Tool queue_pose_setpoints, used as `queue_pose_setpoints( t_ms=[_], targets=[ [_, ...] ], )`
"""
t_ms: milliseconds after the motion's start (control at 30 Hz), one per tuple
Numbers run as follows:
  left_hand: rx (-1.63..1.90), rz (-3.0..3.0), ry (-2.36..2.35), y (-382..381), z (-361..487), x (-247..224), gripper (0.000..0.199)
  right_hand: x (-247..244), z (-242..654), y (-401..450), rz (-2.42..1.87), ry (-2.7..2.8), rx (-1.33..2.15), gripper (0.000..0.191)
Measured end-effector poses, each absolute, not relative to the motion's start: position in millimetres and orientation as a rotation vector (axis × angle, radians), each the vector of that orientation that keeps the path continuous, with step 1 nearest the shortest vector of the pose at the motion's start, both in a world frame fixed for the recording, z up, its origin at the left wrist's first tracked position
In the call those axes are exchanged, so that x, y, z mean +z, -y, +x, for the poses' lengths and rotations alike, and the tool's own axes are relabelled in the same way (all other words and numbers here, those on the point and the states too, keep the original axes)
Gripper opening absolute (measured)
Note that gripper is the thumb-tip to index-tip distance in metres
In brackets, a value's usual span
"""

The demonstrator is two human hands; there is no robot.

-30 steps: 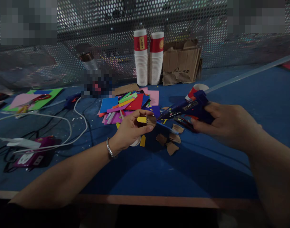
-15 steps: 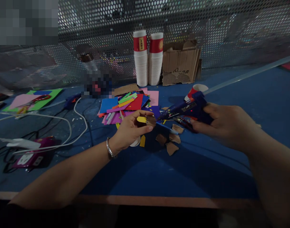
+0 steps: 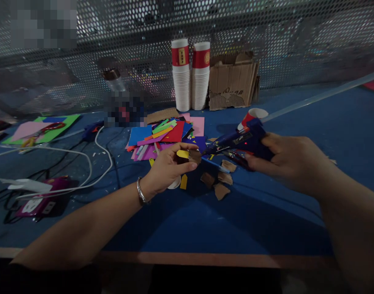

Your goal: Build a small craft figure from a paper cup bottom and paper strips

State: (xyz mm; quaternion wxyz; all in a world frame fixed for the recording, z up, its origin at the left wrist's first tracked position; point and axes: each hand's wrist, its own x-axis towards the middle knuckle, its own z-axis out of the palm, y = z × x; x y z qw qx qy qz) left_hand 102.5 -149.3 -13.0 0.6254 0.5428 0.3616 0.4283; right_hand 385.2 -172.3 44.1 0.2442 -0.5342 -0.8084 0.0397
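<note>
Between its thumb and fingers, my left hand (image 3: 165, 169) pinches a small brown cardboard piece (image 3: 194, 157) with a yellow paper strip (image 3: 183, 154) on it. My right hand (image 3: 288, 163) is wrapped round a dark blue glue gun (image 3: 251, 136), whose nozzle points left and reaches the cardboard piece or just beside it. A long clear glue stick (image 3: 321, 97) runs out of the gun's back to the upper right. Below the gun lie torn cardboard bits (image 3: 221, 191), and a yellow paper tab (image 3: 183, 181) is under my left hand.
Coloured paper (image 3: 174, 132) is heaped behind my left hand. Stacked paper cups (image 3: 182, 85) and a cardboard box (image 3: 231, 83) stand at the back. One cup (image 3: 246, 117) is behind the gun. White cables and a purple power strip (image 3: 41, 202) lie at left.
</note>
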Motion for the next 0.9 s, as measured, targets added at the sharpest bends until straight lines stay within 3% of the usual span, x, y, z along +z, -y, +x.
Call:
queue_pose_setpoints(
  t_ms=[900],
  targets=[
    [0.975, 1.274, -0.829, 149.3, 102.5, -13.5, 0.051, 36.1, 391.3, 171.7, -1.396, 2.299, -0.114, 0.026]
  ],
)
